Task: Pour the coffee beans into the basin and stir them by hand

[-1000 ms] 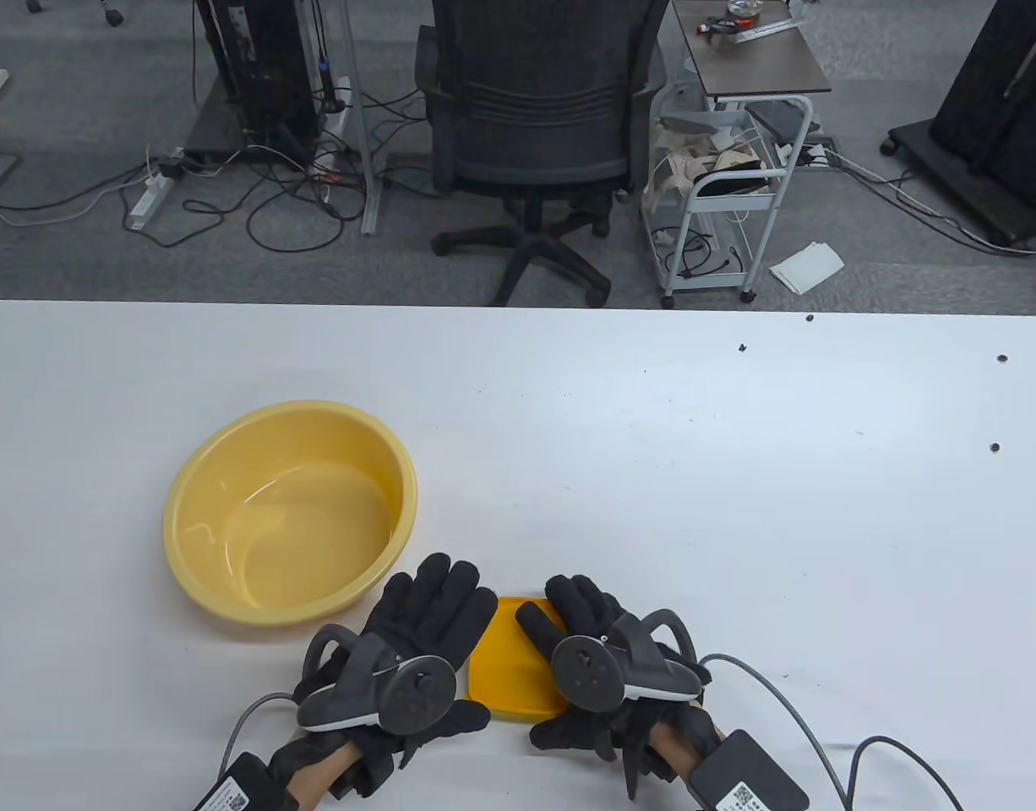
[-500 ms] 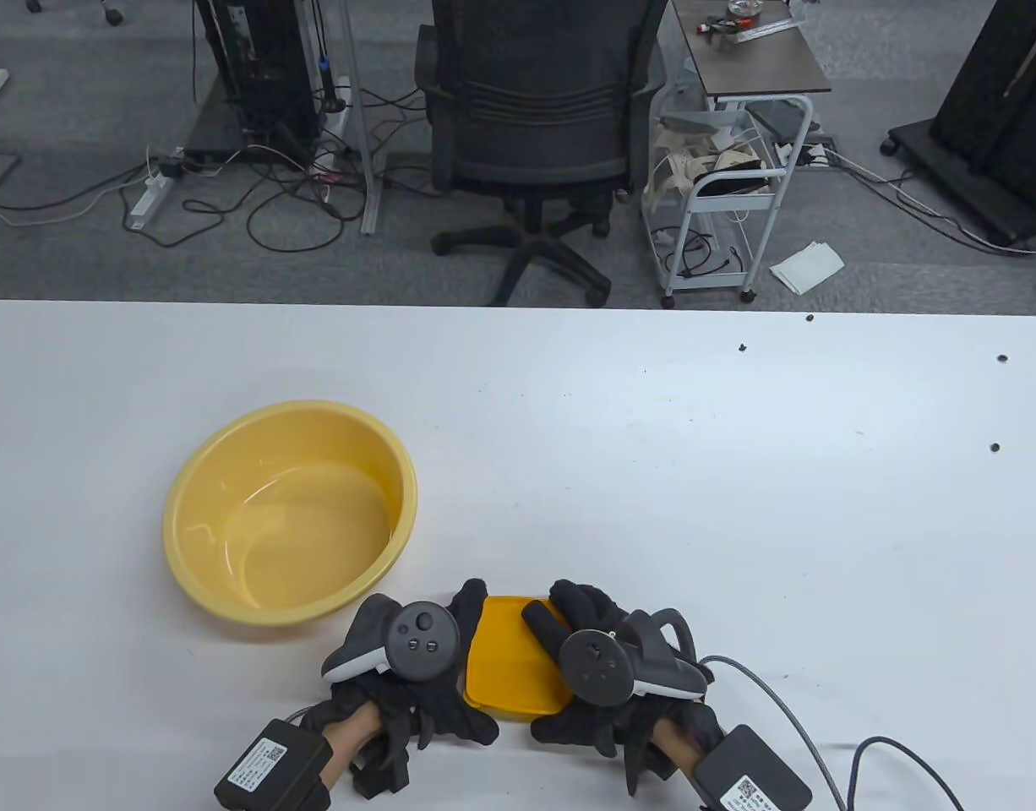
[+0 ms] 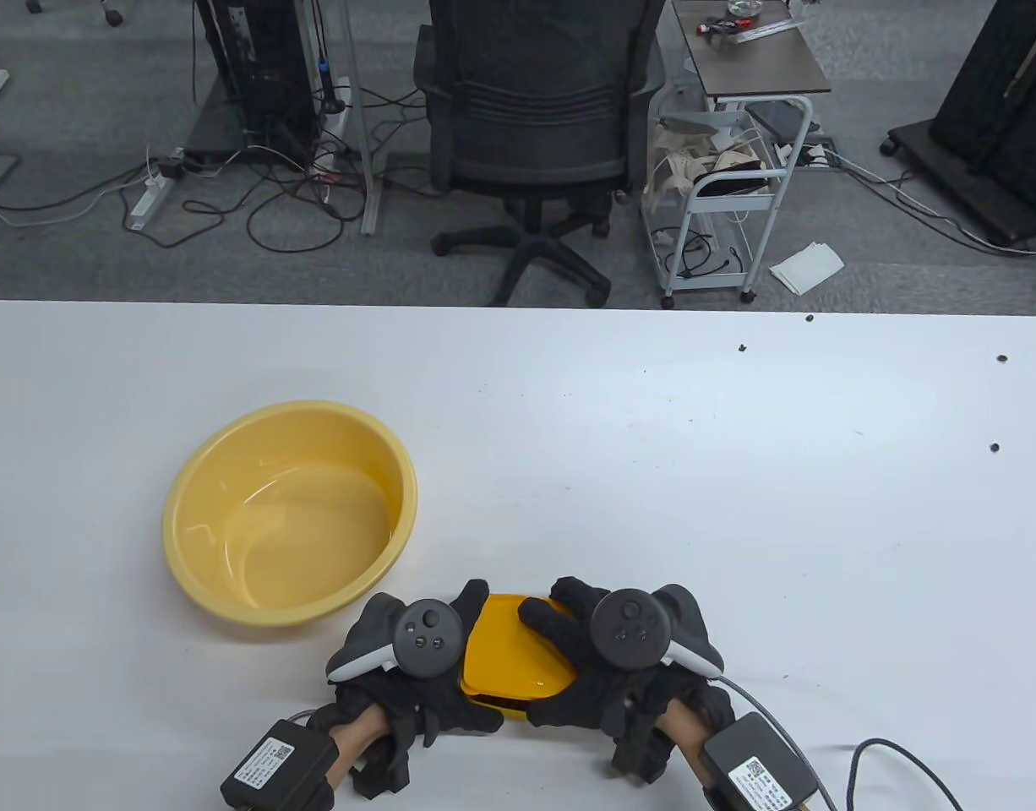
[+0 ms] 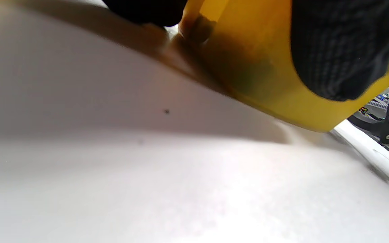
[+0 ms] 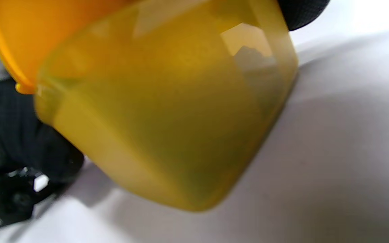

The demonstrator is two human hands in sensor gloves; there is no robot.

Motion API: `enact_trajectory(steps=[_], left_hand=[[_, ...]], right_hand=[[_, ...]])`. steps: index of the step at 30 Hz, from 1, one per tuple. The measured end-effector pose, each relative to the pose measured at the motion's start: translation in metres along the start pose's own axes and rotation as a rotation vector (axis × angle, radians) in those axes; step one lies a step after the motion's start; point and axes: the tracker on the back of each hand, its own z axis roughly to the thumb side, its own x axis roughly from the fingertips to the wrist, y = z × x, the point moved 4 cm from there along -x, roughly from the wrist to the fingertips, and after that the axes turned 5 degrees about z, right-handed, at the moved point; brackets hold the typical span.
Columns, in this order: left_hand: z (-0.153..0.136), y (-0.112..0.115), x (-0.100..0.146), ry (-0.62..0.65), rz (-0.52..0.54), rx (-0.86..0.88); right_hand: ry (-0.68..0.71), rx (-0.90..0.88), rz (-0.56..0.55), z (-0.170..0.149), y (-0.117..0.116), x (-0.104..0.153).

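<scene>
A yellow box with an orange lid (image 3: 511, 655) sits near the table's front edge, held between both hands and tipped a little off the table. My left hand (image 3: 450, 667) grips its left side, thumb and fingers curled round it. My right hand (image 3: 560, 650) grips the right side, fingers lying over the lid. The right wrist view shows the translucent yellow box (image 5: 167, 118) lifted clear of the table at one end; its contents are not visible. The left wrist view shows the box wall (image 4: 265, 77) with a gloved finger (image 4: 336, 47) on it. The empty yellow basin (image 3: 290, 511) stands to the left.
The white table (image 3: 695, 473) stretches wide to the right and back, with a few small dark specks near its far right corner. Cables from the wrist units trail off the front edge. An office chair and a cart stand beyond the table.
My left hand turned on its side and closed on the box's left side. My right hand then rolled over the lid and took hold, and the box tilted up.
</scene>
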Motion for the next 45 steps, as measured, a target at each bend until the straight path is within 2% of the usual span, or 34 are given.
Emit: enact_trajectory(steps=[4, 6, 10, 14, 16, 18, 19, 22, 25, 28, 30, 33, 35, 38, 41, 43, 45], left_hand=[[-0.001, 0.000, 0.000, -0.002, -0.003, 0.009], [0.000, 0.001, 0.000, -0.009, 0.000, -0.020], [0.002, 0.003, 0.000, -0.003, -0.008, -0.034], [0.003, 0.003, 0.001, -0.002, -0.002, -0.044], [0.003, 0.003, 0.001, -0.003, 0.002, -0.049], [0.004, 0.003, 0.001, -0.002, 0.001, -0.049], [0.004, 0.003, 0.001, -0.002, 0.002, -0.049], [0.004, 0.004, 0.001, -0.001, 0.001, -0.050], [0.004, 0.004, 0.001, -0.002, 0.000, -0.051], [0.004, 0.005, 0.001, 0.000, -0.012, -0.055], [0.006, 0.007, 0.002, 0.010, -0.018, -0.061], [0.011, 0.004, 0.008, 0.031, 0.018, -0.082], [0.015, 0.000, 0.012, 0.058, 0.050, -0.107], [0.021, -0.004, 0.020, 0.062, 0.052, -0.187], [0.025, -0.015, 0.027, 0.007, 0.099, -0.267], [0.030, -0.019, 0.031, 0.016, 0.142, -0.274], [0.031, -0.018, 0.030, 0.034, 0.140, -0.255]], right_hand=[[-0.011, -0.143, -0.005, -0.008, 0.009, -0.001], [-0.018, -0.279, -0.002, -0.013, 0.011, -0.001], [-0.082, -0.408, -0.090, -0.035, 0.022, 0.004], [-0.198, -0.198, -0.241, -0.046, 0.058, 0.020], [-0.345, -0.046, -0.339, -0.058, 0.083, 0.037], [-0.461, 0.024, -0.450, -0.074, 0.102, 0.055], [-0.591, 0.093, -0.465, -0.088, 0.110, 0.067], [-0.826, 0.286, -0.516, -0.120, 0.121, 0.093], [-1.065, 0.358, -0.416, -0.152, 0.123, 0.113], [-1.215, 0.297, -0.344, -0.177, 0.117, 0.129], [-1.265, 0.273, -0.281, -0.188, 0.113, 0.136], [-1.282, 0.295, -0.254, -0.190, 0.111, 0.137], [-1.297, 0.292, -0.187, -0.191, 0.106, 0.135], [-1.297, 0.256, -0.146, -0.190, 0.102, 0.132], [-1.142, 0.273, -0.262, -0.164, 0.112, 0.123], [-0.992, 0.281, -0.336, -0.139, 0.114, 0.113], [-0.840, 0.315, -0.384, -0.113, 0.113, 0.102]])
